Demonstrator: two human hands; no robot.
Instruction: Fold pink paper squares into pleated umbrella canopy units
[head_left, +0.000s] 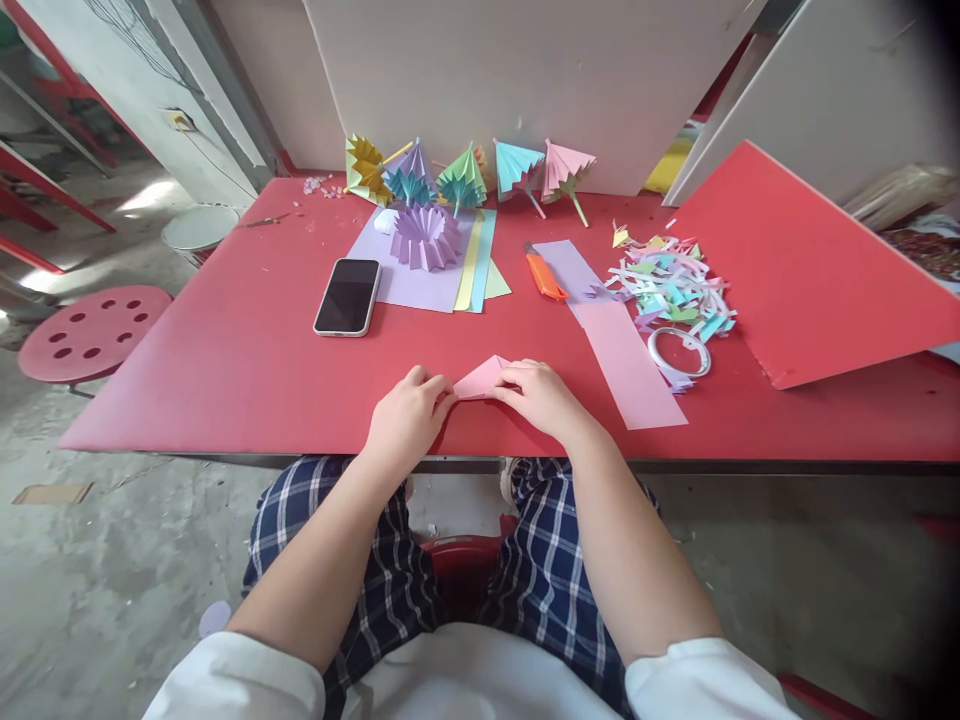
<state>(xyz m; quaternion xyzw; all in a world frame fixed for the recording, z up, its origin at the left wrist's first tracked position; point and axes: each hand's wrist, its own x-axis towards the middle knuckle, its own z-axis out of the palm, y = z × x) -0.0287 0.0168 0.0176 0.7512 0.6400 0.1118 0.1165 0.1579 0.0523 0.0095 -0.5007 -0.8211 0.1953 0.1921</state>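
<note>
A small folded pink paper piece [480,379] lies near the front edge of the red table [240,350]. My left hand [409,415] pinches its left end with curled fingers. My right hand [536,395] presses and pinches its right end. A pink paper strip [630,365] lies just right of my right hand.
A black phone [347,296] lies at centre left, next to lilac paper with a pleated purple fan [425,237]. Several paper umbrellas [465,175] line the back. An orange cutter [545,277], paper scraps [671,280], a tape roll [679,352] and a red board [795,260] sit right. A red stool [90,330] stands left.
</note>
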